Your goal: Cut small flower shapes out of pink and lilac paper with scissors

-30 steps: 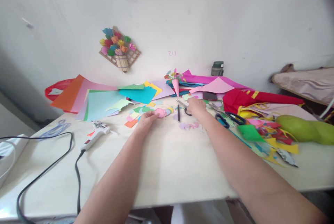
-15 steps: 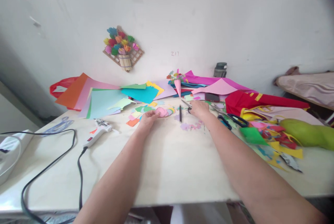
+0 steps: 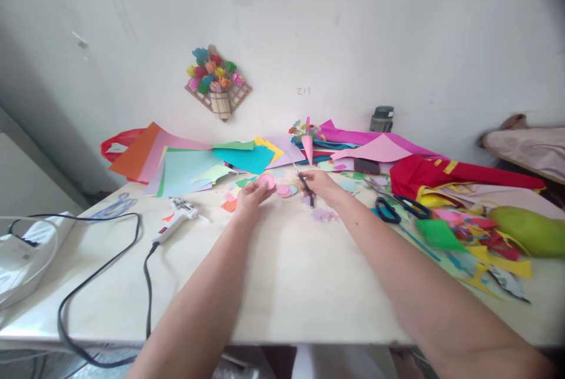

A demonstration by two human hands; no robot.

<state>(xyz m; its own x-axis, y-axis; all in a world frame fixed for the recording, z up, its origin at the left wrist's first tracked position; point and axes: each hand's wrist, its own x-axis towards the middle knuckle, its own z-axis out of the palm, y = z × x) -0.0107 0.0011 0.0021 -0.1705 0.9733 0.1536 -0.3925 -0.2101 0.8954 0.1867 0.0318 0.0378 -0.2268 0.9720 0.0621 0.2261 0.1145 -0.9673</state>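
My left hand (image 3: 251, 195) is raised a little off the white table (image 3: 282, 285) and pinches a small pink paper circle (image 3: 266, 180). My right hand (image 3: 323, 186) grips a thin pair of dark-handled scissors (image 3: 302, 181), whose blade tip points up and to the left toward the pink circle. More pink paper circles (image 3: 283, 190) lie on the table between my two hands. Small lilac paper scraps (image 3: 323, 215) lie just in front of my right wrist.
A white glue gun (image 3: 179, 218) with a black cable (image 3: 145, 273) lies to the left. Coloured paper sheets (image 3: 185, 164) cover the back of the table. On the right are blue-handled scissors (image 3: 388, 212), paper offcuts (image 3: 468, 232), red cloth (image 3: 441, 176) and a green gourd-shaped object (image 3: 525, 229).
My right hand picked the scissors up off the table and brought them left toward the pink circle. My left hand lifted the circle slightly. The view shifted to the left.
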